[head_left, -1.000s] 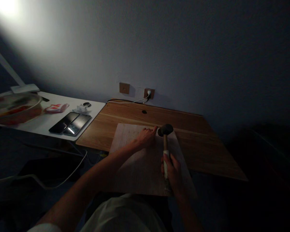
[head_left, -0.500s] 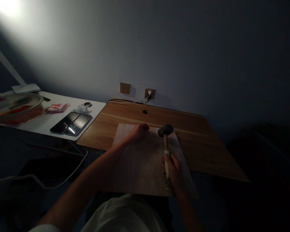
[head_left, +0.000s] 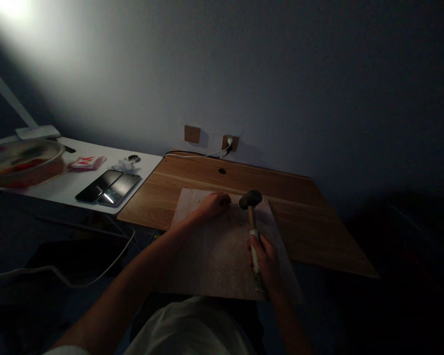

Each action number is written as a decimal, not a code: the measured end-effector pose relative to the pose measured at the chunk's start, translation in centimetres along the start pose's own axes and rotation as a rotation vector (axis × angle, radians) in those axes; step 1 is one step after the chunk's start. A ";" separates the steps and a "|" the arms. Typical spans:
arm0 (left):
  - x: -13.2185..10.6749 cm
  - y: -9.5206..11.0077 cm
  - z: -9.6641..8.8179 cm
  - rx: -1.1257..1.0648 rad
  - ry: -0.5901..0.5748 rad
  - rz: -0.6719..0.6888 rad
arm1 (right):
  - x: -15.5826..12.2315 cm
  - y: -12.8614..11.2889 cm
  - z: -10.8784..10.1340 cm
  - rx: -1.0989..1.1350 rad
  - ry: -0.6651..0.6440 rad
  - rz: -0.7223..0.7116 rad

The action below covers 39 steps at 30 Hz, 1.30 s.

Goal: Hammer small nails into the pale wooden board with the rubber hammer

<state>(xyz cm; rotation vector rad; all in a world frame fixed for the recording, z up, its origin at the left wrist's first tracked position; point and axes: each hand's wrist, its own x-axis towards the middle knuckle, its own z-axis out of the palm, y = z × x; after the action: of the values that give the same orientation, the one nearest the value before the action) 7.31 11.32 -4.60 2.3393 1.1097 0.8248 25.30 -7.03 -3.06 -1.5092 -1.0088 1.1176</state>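
My right hand [head_left: 266,254] is wrapped round the pale-taped handle of a rubber mallet [head_left: 250,199]. Its dark head is over the far right part of a thin wooden board [head_left: 214,261], just right of my left hand. My left hand [head_left: 215,204] rests at the far part of the board with its fingers curled together. Whatever they hold, if anything, is too small and dark to make out. A few tiny specks lie on the board between the hand and the mallet.
Beneath the board is a brown wooden tabletop [head_left: 299,217] with a cable hole [head_left: 222,171]. At left, a white table [head_left: 62,190] holds two phones [head_left: 119,189], a red-and-white packet [head_left: 87,163] and a clear bowl [head_left: 40,162]. A plug [head_left: 230,141] sits in the wall socket.
The mallet head has shifted slightly left, towards my left hand. The left fingers have curled closer together and moved a little to the right.
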 end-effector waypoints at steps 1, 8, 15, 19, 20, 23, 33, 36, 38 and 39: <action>0.0 0.0 0.0 -0.002 -0.001 0.001 | 0.0 -0.1 0.1 -0.009 -0.009 -0.002; 0.0 -0.4 0.4 -0.117 -0.001 -0.074 | 0.0 -1.8 1.4 -0.109 -0.088 -0.050; -0.1 -0.4 0.4 -0.173 0.013 -0.095 | 0.6 -2.3 2.5 -0.189 -0.089 -0.058; -0.2 -0.2 0.2 -0.186 0.006 -0.094 | 0.5 -2.2 2.6 -0.199 -0.069 -0.076; -0.1 -0.2 0.2 -0.188 0.005 -0.095 | 0.5 -2.1 2.6 -0.185 -0.079 -0.071; -0.1 -0.4 0.4 -0.187 0.013 -0.098 | 0.6 -1.8 2.6 -0.145 -0.092 -0.060; -0.7 0.8 -0.4 0.079 0.076 0.044 | 0.0 -1.9 1.2 -0.117 -0.027 -0.028; -0.9 1.8 -1.0 0.266 -0.056 0.359 | -0.3 -2.3 0.0 -0.124 0.021 -0.036; -0.6 2.4 -1.2 0.352 -0.162 0.541 | -0.3 -2.5 -0.6 -0.123 0.040 -0.041; -0.4 2.7 -1.1 0.379 -0.197 0.595 | -0.2 -2.5 -0.8 -0.119 0.047 -0.036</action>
<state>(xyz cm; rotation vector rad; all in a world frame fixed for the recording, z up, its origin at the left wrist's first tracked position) 7.83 9.51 -2.30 3.0601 0.5138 0.5787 25.89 -6.96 -0.46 -1.5980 -1.0816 1.0078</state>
